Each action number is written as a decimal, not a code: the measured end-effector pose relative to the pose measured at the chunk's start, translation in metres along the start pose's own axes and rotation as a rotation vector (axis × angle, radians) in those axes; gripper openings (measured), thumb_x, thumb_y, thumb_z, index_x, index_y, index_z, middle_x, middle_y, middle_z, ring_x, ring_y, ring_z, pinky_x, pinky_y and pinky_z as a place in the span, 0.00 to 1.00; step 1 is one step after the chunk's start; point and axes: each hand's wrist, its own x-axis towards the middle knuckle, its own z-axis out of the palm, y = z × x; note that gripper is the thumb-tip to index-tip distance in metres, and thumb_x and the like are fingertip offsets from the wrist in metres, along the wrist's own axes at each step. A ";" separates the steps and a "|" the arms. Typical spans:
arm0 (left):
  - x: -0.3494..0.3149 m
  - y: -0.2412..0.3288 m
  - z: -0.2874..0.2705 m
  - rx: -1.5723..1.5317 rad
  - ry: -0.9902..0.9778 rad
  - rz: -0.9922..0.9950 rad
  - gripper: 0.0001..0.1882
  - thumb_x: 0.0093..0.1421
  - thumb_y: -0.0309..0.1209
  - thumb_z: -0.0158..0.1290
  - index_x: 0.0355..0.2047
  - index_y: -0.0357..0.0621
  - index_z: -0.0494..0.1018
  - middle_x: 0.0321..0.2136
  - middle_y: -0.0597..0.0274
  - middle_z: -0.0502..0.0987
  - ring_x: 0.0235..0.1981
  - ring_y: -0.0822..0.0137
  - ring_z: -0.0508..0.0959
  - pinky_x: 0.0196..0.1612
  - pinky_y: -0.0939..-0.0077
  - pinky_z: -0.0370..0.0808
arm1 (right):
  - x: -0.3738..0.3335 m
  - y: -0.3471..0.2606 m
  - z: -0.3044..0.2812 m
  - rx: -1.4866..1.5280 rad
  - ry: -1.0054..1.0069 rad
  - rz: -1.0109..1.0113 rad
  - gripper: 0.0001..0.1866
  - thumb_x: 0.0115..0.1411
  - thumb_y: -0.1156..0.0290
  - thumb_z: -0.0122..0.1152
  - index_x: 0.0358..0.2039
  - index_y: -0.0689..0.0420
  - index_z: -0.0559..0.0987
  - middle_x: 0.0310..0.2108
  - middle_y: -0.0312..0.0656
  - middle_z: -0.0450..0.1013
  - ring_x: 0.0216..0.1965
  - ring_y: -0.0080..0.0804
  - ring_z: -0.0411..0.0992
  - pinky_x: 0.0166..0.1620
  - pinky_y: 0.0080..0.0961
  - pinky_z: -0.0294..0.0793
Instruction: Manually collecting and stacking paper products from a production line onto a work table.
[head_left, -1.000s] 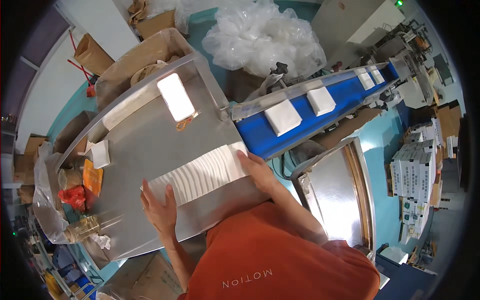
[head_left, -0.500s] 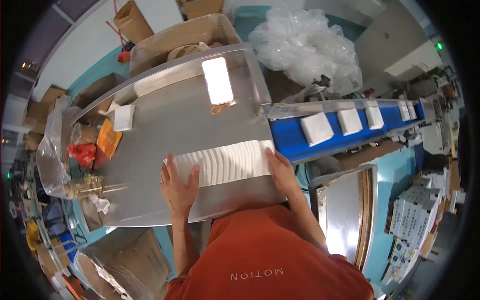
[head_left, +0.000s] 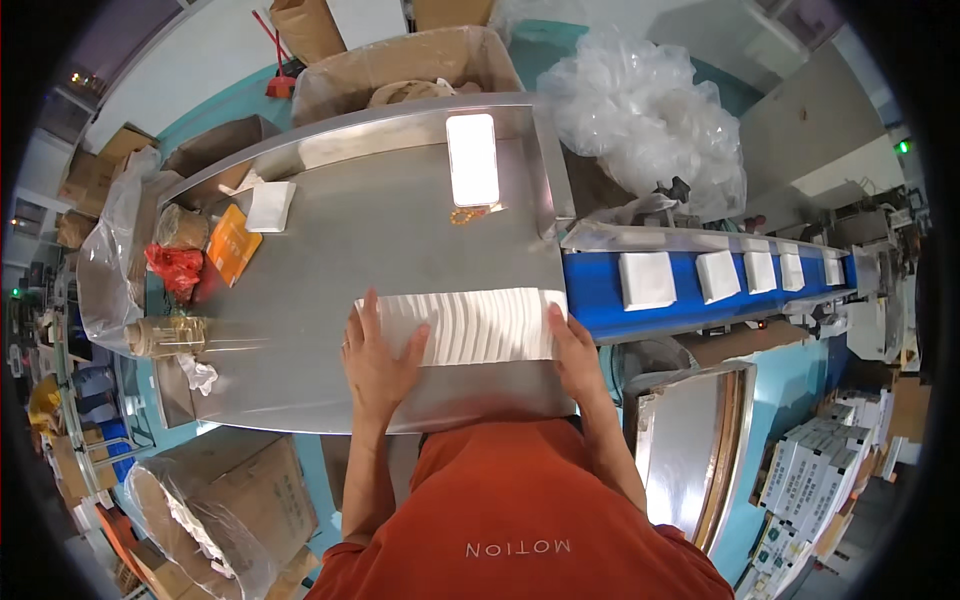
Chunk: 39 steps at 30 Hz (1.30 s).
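A long row of thin white folded packets (head_left: 480, 326), packed face to face, lies on the steel table (head_left: 330, 360) close in front of me. My left hand (head_left: 385, 360) cups the row's left end, thumb along its near side and fingers at the far side. At the other end, my right hand (head_left: 575, 350) presses against the last packet, its fingertips partly hidden. The row is squeezed between both hands. Whether the packets are cloth or paper, I cannot tell.
A blue conveyor belt (head_left: 690, 318) carrying several white packets (head_left: 648, 280) meets the table at right. A bright-screened phone (head_left: 472, 160) lies at the back. At left are a white packet stack (head_left: 270, 207), an orange pouch (head_left: 234, 246), a red bag (head_left: 175, 270) and a clear jar (head_left: 165, 336).
My view has turned, so the table and belt appear more level. Both hands stay at the row's ends. The white packets on the belt sit at different spots in view.
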 end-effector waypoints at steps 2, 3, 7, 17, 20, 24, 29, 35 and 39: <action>0.001 -0.006 0.000 -0.016 0.013 -0.024 0.42 0.56 0.49 0.61 0.63 0.36 0.60 0.54 0.36 0.68 0.52 0.38 0.71 0.53 0.49 0.69 | -0.003 0.004 -0.008 0.040 -0.051 0.041 0.32 0.64 0.49 0.59 0.55 0.65 0.71 0.42 0.41 0.76 0.41 0.30 0.71 0.44 0.23 0.68; 0.000 -0.006 -0.001 -0.015 0.018 -0.032 0.42 0.56 0.49 0.61 0.63 0.36 0.60 0.54 0.36 0.68 0.52 0.38 0.71 0.53 0.49 0.69 | -0.006 0.007 -0.015 0.084 -0.100 0.088 0.28 0.65 0.50 0.57 0.52 0.63 0.73 0.38 0.38 0.76 0.35 0.26 0.72 0.37 0.22 0.69; 0.004 -0.006 -0.002 -0.027 0.010 -0.007 0.43 0.56 0.51 0.61 0.63 0.36 0.60 0.53 0.36 0.69 0.52 0.39 0.72 0.53 0.50 0.69 | -0.003 0.011 -0.032 0.158 -0.220 0.139 0.19 0.66 0.58 0.56 0.48 0.61 0.74 0.33 0.36 0.77 0.31 0.25 0.74 0.33 0.22 0.72; 0.002 -0.004 0.004 -0.029 -0.004 -0.003 0.44 0.55 0.54 0.60 0.64 0.38 0.60 0.52 0.37 0.70 0.51 0.40 0.72 0.51 0.49 0.69 | 0.018 0.007 -0.049 0.413 0.087 -0.173 0.19 0.67 0.56 0.57 0.42 0.62 0.75 0.38 0.41 0.76 0.36 0.21 0.71 0.39 0.21 0.71; 0.001 -0.001 0.007 -0.028 -0.034 0.015 0.45 0.55 0.54 0.60 0.64 0.39 0.59 0.55 0.35 0.68 0.53 0.39 0.71 0.52 0.48 0.68 | 0.003 0.006 -0.020 -0.162 0.110 -0.273 0.26 0.67 0.52 0.55 0.51 0.65 0.74 0.47 0.45 0.75 0.47 0.28 0.71 0.50 0.26 0.70; 0.000 0.008 0.009 -0.030 -0.003 0.005 0.45 0.56 0.54 0.60 0.64 0.39 0.59 0.57 0.32 0.65 0.54 0.37 0.70 0.53 0.48 0.68 | 0.001 0.009 0.004 -0.311 0.015 -0.347 0.31 0.67 0.49 0.53 0.53 0.68 0.72 0.44 0.42 0.75 0.46 0.27 0.68 0.52 0.24 0.66; -0.002 0.003 0.010 0.021 0.041 -0.029 0.45 0.56 0.55 0.59 0.65 0.39 0.58 0.57 0.30 0.64 0.54 0.35 0.70 0.53 0.48 0.68 | -0.004 0.009 -0.019 0.296 -0.233 0.122 0.16 0.65 0.59 0.57 0.46 0.56 0.75 0.36 0.36 0.75 0.32 0.25 0.72 0.31 0.24 0.69; 0.000 0.005 0.010 -0.061 -0.059 0.006 0.47 0.55 0.56 0.59 0.65 0.38 0.58 0.56 0.31 0.65 0.54 0.35 0.70 0.52 0.47 0.69 | 0.011 0.020 -0.032 0.507 0.038 -0.148 0.12 0.69 0.67 0.52 0.45 0.62 0.76 0.38 0.40 0.77 0.37 0.26 0.75 0.42 0.22 0.74; -0.005 0.013 0.014 -0.099 -0.088 0.041 0.48 0.54 0.56 0.60 0.65 0.38 0.57 0.56 0.31 0.65 0.53 0.35 0.70 0.52 0.46 0.69 | -0.009 -0.004 0.005 -0.403 0.008 -0.423 0.23 0.67 0.56 0.56 0.50 0.64 0.74 0.41 0.35 0.73 0.42 0.19 0.64 0.47 0.21 0.67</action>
